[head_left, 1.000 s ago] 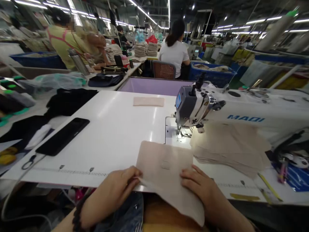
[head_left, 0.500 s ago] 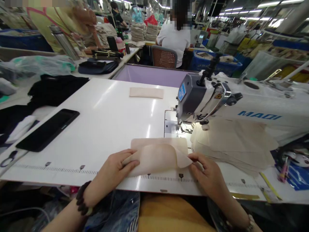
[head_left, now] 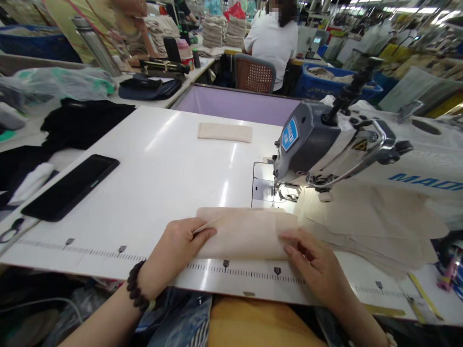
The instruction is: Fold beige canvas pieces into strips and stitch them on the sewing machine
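White tabletop (head_left: pixel 162 168) stretches to a lilac-walled bin (head_left: pixel 238 103) at its far edge; past that, a co-worker in a white shirt (head_left: pixel 273 41) sits on a chair (head_left: pixel 255 72).

Workpiece: a folded beige cloth (head_left: pixel 246 236), lying near the front edge, its near fold alongside the printed scale (head_left: pixel 249 273), its far edge just short of the needle area of the sewing machine (head_left: pixel 311 130).

Left hand (head_left: pixel 186 248): pinching the cloth's left end, thumb on top. Right hand (head_left: pixel 314 260): fingertips on the right end, thumb and forefinger slightly apart; whether they close on fabric cannot be told.

Clearances: leftward, white surface runs unbroken to a phone (head_left: pixel 72 188) near the left edge. A beige strip (head_left: pixel 224 132) lies near the far edge, well apart from the cloth. Rightward, room is tight: a stack of beige pieces (head_left: pixel 369 217) lies just beside the cloth, partly beneath the machine arm.
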Demonstrator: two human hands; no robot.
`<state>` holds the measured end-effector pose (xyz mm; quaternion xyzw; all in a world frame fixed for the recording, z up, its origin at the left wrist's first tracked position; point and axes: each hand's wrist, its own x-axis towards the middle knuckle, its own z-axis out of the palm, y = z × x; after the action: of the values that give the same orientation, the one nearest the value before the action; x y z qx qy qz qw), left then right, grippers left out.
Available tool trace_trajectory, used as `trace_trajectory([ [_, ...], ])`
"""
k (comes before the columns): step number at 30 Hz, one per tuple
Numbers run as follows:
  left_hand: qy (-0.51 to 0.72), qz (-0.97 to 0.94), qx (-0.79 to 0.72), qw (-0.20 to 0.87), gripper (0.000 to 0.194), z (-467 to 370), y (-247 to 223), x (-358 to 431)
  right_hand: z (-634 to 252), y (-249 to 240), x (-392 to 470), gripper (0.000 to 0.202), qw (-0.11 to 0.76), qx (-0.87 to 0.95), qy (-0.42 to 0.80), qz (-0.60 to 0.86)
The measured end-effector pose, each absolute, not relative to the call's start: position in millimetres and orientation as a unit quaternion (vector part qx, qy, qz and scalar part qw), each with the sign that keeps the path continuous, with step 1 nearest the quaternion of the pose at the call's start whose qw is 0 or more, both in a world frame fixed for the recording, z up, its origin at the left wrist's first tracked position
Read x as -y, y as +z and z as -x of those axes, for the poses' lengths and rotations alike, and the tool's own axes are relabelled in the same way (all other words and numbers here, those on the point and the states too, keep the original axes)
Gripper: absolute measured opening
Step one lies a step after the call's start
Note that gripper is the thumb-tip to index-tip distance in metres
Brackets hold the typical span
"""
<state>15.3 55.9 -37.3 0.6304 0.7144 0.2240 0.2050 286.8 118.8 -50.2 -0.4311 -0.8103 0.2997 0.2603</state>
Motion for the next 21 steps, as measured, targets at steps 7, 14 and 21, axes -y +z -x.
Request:
trace_trajectory([
  [7, 0.246, -0.567, -0.755, 0.22, 0.041, -14.5, -38.2, -45.1, -276.1, -53.7, -116.9, 0.024, 0.244, 0.839, 0.231, 0.427],
  [14, 0.303, -0.635, -0.696, 0.142, 0.027, -13.2, -49.6, -33.2, -272.8, -55.1, -116.1, 0.029, 0.244, 0.857, 0.163, 0.424],
  [21, 0.279, -0.645, -0.705, 0.095, 0.032, -14.4, -53.0, -36.7, -268.2, -55.0, -117.7, 0.031, 0.241, 0.855, 0.154, 0.433],
])
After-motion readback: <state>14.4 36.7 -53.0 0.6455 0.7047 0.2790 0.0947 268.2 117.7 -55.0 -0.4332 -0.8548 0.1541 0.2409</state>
